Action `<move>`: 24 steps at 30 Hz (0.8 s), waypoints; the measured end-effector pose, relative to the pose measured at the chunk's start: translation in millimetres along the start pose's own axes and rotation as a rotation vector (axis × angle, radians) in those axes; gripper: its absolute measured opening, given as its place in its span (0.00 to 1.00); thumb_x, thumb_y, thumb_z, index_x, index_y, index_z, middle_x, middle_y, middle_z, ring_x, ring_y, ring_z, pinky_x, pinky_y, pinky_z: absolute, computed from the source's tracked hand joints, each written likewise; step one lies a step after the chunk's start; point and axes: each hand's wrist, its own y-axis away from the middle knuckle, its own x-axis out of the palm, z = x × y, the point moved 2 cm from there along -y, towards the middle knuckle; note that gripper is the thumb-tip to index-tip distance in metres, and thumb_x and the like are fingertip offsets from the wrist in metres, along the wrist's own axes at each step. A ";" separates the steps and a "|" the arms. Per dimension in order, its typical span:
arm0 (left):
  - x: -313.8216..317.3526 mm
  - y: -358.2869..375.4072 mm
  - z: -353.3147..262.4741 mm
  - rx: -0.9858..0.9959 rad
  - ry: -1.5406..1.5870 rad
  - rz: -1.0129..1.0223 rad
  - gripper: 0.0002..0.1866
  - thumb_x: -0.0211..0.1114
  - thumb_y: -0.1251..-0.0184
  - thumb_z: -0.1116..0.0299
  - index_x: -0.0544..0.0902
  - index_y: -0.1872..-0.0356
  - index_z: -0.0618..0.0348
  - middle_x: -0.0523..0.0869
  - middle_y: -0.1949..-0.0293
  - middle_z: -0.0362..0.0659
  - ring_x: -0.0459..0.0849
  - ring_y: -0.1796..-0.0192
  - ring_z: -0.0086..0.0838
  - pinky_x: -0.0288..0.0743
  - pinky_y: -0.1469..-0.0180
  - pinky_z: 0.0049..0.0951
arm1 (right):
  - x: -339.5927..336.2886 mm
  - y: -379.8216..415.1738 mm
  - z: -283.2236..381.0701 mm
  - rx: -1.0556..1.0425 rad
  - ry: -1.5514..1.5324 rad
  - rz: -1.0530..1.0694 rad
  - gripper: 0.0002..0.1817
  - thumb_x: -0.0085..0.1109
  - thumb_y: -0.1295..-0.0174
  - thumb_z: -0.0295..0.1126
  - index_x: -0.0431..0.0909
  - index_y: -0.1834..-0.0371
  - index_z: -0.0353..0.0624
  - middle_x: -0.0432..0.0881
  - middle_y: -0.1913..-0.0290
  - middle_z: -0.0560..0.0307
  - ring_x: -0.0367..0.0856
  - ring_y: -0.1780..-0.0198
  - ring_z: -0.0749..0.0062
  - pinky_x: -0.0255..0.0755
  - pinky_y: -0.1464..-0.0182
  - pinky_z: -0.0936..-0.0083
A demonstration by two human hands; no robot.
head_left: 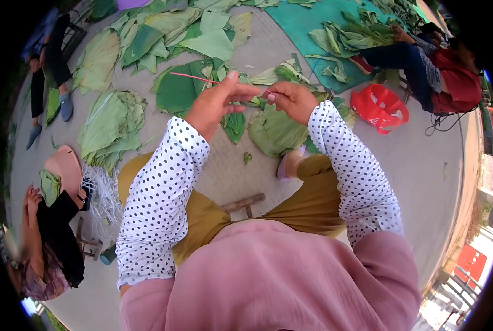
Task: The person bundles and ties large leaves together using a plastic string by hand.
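A thin red strip (pixel 194 77) runs from the left into my left hand (pixel 217 105), whose fingers point right, thumb raised. Whether those fingers grip the strip is unclear. Against its fingertips is my right hand (pixel 293 100), thumb and forefinger pinched on a thin strand. Both hands hang over the ground between my knees. Beneath and beyond them lie a dark green leaf pile (pixel 174 94) and a round stack of paler leaves (pixel 276 129). A small green scrap (pixel 247 158) lies nearer me.
Leaf stacks (pixel 111 124) spread left and ahead. A red plastic bag (pixel 379 107) lies right. Beyond it, a person in red (pixel 453 77) sits by a green tarp (pixel 290 22). Other people sit at left, near a pink hat (pixel 64 168) and white strings (pixel 104 201).
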 end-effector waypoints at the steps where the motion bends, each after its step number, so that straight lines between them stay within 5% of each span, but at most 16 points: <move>1: -7.9 1.5 -3.7 0.040 0.010 0.043 0.32 0.44 0.25 0.43 0.81 0.48 0.65 0.80 0.44 0.47 0.75 0.42 0.31 0.69 0.42 0.33 | 0.5 -0.8 5.5 0.053 0.021 -0.032 0.11 0.58 0.33 0.33 0.80 0.51 0.42 0.83 0.66 0.53 0.80 0.63 0.73 0.74 0.57 0.75; 3: -29.1 2.8 -7.4 0.102 0.036 -0.017 0.30 0.44 0.23 0.45 0.81 0.51 0.64 0.80 0.44 0.47 0.77 0.44 0.31 0.71 0.42 0.33 | -3.5 -2.8 -3.0 0.049 0.015 -0.116 0.10 0.55 0.32 0.32 0.81 0.53 0.41 0.81 0.68 0.58 0.77 0.66 0.77 0.72 0.60 0.78; 7: -113.7 -16.2 33.1 0.002 -0.137 -0.618 0.23 0.56 0.28 0.50 0.80 0.51 0.61 0.83 0.54 0.43 0.81 0.56 0.26 0.75 0.57 0.30 | -19.0 5.9 -1.0 0.103 0.066 -0.217 0.11 0.55 0.30 0.35 0.82 0.56 0.41 0.79 0.70 0.62 0.75 0.68 0.80 0.71 0.62 0.80; 9: -150.4 -22.9 82.0 -0.099 -0.287 -0.728 0.20 0.58 0.30 0.54 0.79 0.49 0.60 0.84 0.57 0.41 0.81 0.60 0.25 0.75 0.63 0.31 | -23.2 8.1 10.3 0.144 0.059 -0.195 0.14 0.57 0.31 0.40 0.83 0.58 0.39 0.79 0.70 0.61 0.74 0.68 0.80 0.70 0.63 0.80; 11: -166.2 -23.0 128.7 -0.431 -0.102 -0.787 0.17 0.56 0.29 0.57 0.78 0.48 0.58 0.84 0.61 0.40 0.81 0.63 0.26 0.74 0.68 0.31 | -25.0 9.2 15.5 0.122 0.064 -0.191 0.14 0.57 0.31 0.40 0.83 0.60 0.38 0.79 0.70 0.61 0.74 0.68 0.79 0.70 0.63 0.80; 15: -207.4 -46.7 245.8 -0.704 0.066 -0.774 0.18 0.53 0.28 0.62 0.71 0.39 0.52 0.81 0.49 0.41 0.82 0.53 0.33 0.80 0.55 0.39 | -30.3 9.4 21.5 0.105 0.126 -0.166 0.15 0.58 0.31 0.39 0.83 0.64 0.37 0.77 0.71 0.61 0.72 0.69 0.79 0.67 0.64 0.80; 18: -178.4 -66.8 239.3 -0.581 0.310 -0.779 0.17 0.44 0.22 0.66 0.72 0.40 0.60 0.79 0.43 0.45 0.82 0.53 0.32 0.81 0.54 0.37 | -31.7 9.0 23.1 0.113 0.105 -0.171 0.13 0.58 0.31 0.37 0.82 0.65 0.36 0.76 0.72 0.61 0.71 0.69 0.79 0.67 0.64 0.79; 24: -196.9 -128.9 261.9 -0.530 0.825 -0.986 0.22 0.47 0.22 0.64 0.61 0.32 0.56 0.70 0.36 0.49 0.77 0.47 0.39 0.77 0.50 0.42 | -32.6 -2.5 34.9 0.072 0.153 -0.239 0.11 0.62 0.36 0.31 0.79 0.70 0.33 0.73 0.76 0.56 0.70 0.74 0.71 0.64 0.70 0.74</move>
